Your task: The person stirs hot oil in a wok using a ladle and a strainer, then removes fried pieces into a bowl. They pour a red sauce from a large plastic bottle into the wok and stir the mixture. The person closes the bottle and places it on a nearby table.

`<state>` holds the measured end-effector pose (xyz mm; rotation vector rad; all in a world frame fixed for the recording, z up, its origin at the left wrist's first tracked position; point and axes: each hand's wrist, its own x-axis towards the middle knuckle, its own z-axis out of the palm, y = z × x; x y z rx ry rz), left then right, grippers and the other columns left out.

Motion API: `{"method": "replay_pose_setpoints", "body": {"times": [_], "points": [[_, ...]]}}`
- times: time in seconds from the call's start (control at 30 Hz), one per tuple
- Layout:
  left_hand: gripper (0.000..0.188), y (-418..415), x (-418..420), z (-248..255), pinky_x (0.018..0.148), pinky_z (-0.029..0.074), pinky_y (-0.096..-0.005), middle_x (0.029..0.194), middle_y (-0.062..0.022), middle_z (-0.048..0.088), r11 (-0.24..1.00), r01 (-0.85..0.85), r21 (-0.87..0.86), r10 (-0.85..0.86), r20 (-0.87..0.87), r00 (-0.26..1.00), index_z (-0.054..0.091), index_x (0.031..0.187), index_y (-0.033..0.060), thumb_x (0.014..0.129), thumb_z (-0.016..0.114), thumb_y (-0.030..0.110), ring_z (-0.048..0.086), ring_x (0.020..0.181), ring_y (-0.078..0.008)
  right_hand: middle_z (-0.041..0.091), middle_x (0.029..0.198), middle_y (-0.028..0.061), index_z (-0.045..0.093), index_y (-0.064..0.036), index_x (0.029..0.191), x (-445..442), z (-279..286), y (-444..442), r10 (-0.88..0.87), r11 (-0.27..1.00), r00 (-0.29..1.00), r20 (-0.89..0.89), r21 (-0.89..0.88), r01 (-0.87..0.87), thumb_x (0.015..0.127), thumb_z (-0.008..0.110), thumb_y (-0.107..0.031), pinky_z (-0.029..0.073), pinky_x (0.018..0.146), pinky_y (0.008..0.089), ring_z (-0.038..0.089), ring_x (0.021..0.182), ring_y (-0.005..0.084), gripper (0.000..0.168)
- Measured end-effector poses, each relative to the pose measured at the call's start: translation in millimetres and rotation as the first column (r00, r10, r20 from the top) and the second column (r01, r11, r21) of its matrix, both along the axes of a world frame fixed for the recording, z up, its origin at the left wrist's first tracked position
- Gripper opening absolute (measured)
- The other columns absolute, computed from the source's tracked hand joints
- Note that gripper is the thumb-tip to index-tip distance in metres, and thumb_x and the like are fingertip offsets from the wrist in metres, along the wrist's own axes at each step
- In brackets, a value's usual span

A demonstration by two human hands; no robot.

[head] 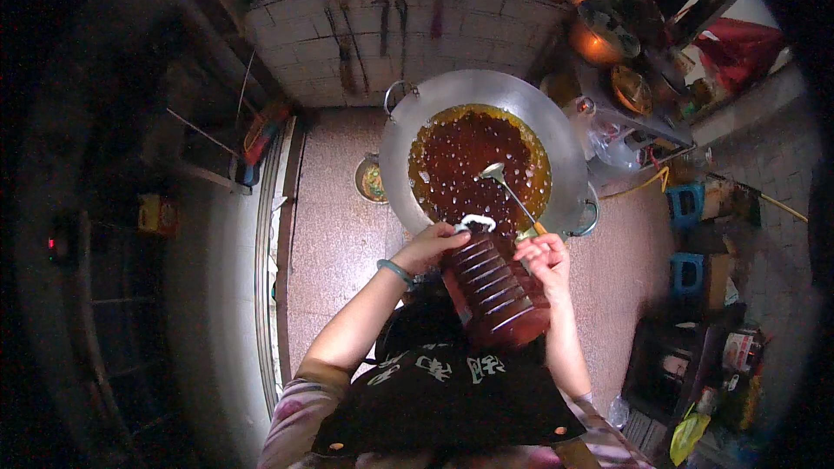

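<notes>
A large metal wok (482,88) with two ring handles stands before me, holding dark reddish-brown liquid (469,156) with bubbles and a yellowish rim. My left hand (430,247), a green bangle at its wrist, grips the neck of a big ribbed plastic jug (492,286) filled with dark red liquid. The jug's white-rimmed mouth is at the wok's near edge. Between the fingers of my right hand (546,260) is the wooden end of a metal ladle (495,172), whose bowl is over the liquid. Whether liquid flows from the jug I cannot tell.
A small pan of food (373,182) sits left of the wok. At the right are a cluttered metal shelf (658,130), a copper-coloured pot (596,42), blue stools (685,273) and a yellow hose (635,187). Tools hang on the tiled wall (293,45) beyond. A door track (267,260) runs along the left.
</notes>
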<state>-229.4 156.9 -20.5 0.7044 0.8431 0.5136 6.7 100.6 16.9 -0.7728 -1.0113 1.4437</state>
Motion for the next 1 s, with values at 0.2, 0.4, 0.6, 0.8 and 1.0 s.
{"method": "replay_pose_setpoints", "body": {"times": [0.2, 0.4, 0.6, 0.8, 1.0], "points": [[0.046, -25, -18, -6, 0.072, 0.04, -0.0234, 0.093, -0.0003, 0.047, 0.99, -0.109, 0.092, 0.099, 0.108, 0.989, 0.039, 0.112, 0.0066, 0.076, 0.065, 0.019, 0.045, 0.086, -0.008, 0.046, 0.117, 0.0095, 0.042, -0.003, 0.116, 24, 17, -58, 0.021, 0.966, 0.99, 0.141, -0.257, 0.017, 0.068, 0.069, -0.042, 0.031, 0.096, 0.0351, 0.04, 0.114, 0.0203, 0.068], [0.088, -30, -6, -12, 0.085, 0.036, -0.0289, 0.108, -0.0088, 0.042, 0.843, 0.014, 0.537, 0.113, -0.202, 0.973, 0.026, 0.12, 0.0071, 0.055, 0.081, 0.028, 0.04, 0.101, -0.0166, 0.047, 0.117, 0.0061, 0.035, -0.004, 0.124, 24, -6, -85, -0.267, 0.822, 0.926, 0.269, -0.438, 0.364, 0.062, 0.076, -0.017, 0.037, 0.091, 0.0335, 0.046, 0.108, 0.0192, 0.075], [0.11, 28, 6, 33, 0.065, 0.041, -0.0243, 0.076, -0.0022, 0.048, 0.786, 0.115, 0.608, 0.112, -0.322, 0.94, 0.01, 0.128, 0.0015, 0.049, 0.082, 0.029, 0.048, 0.071, -0.0127, 0.047, 0.119, 0.0081, 0.038, -0.005, 0.124, 30, 67, 19, -0.2, 0.863, 0.966, 0.163, -0.437, 0.253, 0.077, 0.062, -0.031, 0.038, 0.091, 0.0351, 0.047, 0.107, 0.0216, 0.058], [0.083, 50, -4, 35, 0.075, 0.042, -0.0234, 0.09, -0.0044, 0.05, 0.912, -0.044, 0.407, 0.158, -0.251, 0.955, 0.034, 0.109, 0.0, 0.049, 0.085, 0.025, 0.051, 0.081, -0.0125, 0.051, 0.114, 0.0101, 0.041, -0.004, 0.121, 13, 87, 82, -0.138, 0.882, 0.979, 0.147, -0.432, 0.189, 0.081, 0.058, -0.022, 0.042, 0.086, 0.0329, 0.05, 0.104, 0.0203, 0.047], [0.12, 16, -7, 35, 0.091, 0.037, -0.0302, 0.124, -0.0143, 0.036, 0.965, -0.007, 0.26, 0.044, -0.137, 0.99, -0.004, 0.133, -0.0023, 0.053, 0.083, 0.021, 0.038, 0.114, -0.02, 0.052, 0.115, 0.0106, 0.039, 0.001, 0.124, -4, 53, 78, -0.171, 0.849, 0.962, 0.214, -0.463, 0.254, 0.082, 0.058, -0.017, 0.041, 0.087, 0.0304, 0.051, 0.101, 0.0193, 0.05]]}}
